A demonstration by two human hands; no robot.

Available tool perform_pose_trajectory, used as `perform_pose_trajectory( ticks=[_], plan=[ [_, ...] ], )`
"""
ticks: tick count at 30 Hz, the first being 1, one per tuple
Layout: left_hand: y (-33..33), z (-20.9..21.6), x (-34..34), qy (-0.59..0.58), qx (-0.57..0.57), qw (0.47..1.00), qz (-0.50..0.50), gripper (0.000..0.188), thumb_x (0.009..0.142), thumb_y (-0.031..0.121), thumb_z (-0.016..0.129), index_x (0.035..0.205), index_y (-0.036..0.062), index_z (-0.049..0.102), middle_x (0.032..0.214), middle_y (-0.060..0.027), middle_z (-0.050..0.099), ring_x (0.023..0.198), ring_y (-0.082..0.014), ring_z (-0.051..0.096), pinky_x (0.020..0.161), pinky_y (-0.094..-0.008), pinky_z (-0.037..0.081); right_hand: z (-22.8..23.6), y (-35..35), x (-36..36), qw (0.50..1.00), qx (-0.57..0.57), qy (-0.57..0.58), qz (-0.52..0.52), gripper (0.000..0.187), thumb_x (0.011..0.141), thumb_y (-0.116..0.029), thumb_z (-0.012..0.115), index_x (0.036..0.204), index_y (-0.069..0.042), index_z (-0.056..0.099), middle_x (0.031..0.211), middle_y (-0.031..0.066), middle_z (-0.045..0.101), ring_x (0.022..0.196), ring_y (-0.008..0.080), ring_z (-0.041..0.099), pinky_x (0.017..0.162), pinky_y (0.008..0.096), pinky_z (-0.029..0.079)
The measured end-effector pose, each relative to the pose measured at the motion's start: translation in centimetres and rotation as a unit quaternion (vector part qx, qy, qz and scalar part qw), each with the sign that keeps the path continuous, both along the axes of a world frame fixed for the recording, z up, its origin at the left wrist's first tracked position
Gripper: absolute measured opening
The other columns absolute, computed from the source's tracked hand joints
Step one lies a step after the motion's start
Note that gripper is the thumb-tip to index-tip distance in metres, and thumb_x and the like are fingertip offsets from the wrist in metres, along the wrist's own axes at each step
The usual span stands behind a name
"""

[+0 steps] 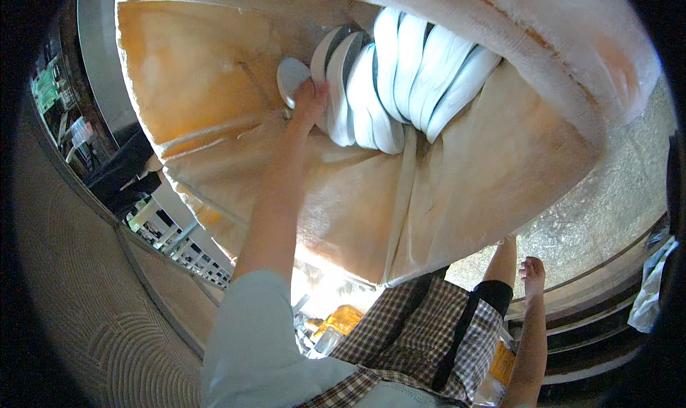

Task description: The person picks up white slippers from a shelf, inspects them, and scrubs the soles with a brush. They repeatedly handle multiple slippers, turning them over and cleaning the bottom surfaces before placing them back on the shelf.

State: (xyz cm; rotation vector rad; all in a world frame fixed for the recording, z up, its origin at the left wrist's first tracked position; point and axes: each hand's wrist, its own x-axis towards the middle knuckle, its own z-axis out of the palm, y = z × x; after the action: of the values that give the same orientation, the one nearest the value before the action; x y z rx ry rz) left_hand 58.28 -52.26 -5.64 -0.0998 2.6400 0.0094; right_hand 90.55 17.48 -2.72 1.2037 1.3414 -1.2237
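My left hand (311,102) reaches deep into a large cloth-lined sack or bin (493,165) with an orange-brown lining. Its fingers close around the end piece of a row of white curved shoe soles; part of the grip is hidden behind the hand. One pale oval sole (291,79) lies just left of the fingers. Several white soles (411,72) stand nested side by side to the right of the hand. Down at my right side hangs my right hand (532,274), fingers loosely bent and nothing seen in them.
The lining's thick whitish edge (557,43) folds over the upper right. A grey textured floor (121,322) curves along the left. At the far left are a dark sleeve (118,176) and a white slotted crate (182,254). A white plastic bag (652,286) hangs at right.
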Motion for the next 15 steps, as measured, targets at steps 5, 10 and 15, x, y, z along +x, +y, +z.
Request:
perform_pose_trajectory(
  ticks=[5, 10, 15],
  plan=[
    [-3.9, -1.1, 2.5, 0.203, 0.120, 0.841, 0.488, 0.061, 0.081, 0.032, 0.065, 0.127, -0.0009, 0.043, 0.127, -0.0234, 0.048, 0.113, -0.0400, 0.048, 0.095, -0.0479, 0.039, 0.3, 0.7, -0.3, 1.000, -0.005, 0.001, -0.003, 0.019, 0.092, -0.025, 0.053, 0.105, -0.011, 0.054, 0.084, -0.0004, 0.058, 0.067, 0.0092, 0.053, 0.052, 0.0213, 0.037],
    [-4.0, -3.1, 2.0, 0.152, 0.150, 0.798, 0.564, 0.063, 0.081, 0.031, 0.067, 0.130, 0.0009, 0.042, 0.123, -0.0214, 0.049, 0.112, -0.0383, 0.049, 0.093, -0.0466, 0.040, 0.2, 2.7, 0.1, 0.999, 0.049, -0.012, 0.017, 0.018, 0.092, -0.024, 0.052, 0.104, -0.011, 0.054, 0.083, -0.0003, 0.058, 0.066, 0.0084, 0.052, 0.053, 0.0216, 0.037],
    [1.6, 0.2, -2.9, 0.215, 0.056, 0.966, 0.134, 0.069, 0.086, 0.037, 0.060, 0.136, 0.0016, 0.029, 0.118, -0.0247, 0.052, 0.106, -0.0372, 0.053, 0.089, -0.0458, 0.042, -0.2, 3.6, 0.4, 0.998, 0.047, -0.006, 0.028, 0.018, 0.092, -0.024, 0.052, 0.105, -0.011, 0.054, 0.083, -0.0002, 0.058, 0.066, 0.0087, 0.053, 0.053, 0.0217, 0.037]
  ],
)
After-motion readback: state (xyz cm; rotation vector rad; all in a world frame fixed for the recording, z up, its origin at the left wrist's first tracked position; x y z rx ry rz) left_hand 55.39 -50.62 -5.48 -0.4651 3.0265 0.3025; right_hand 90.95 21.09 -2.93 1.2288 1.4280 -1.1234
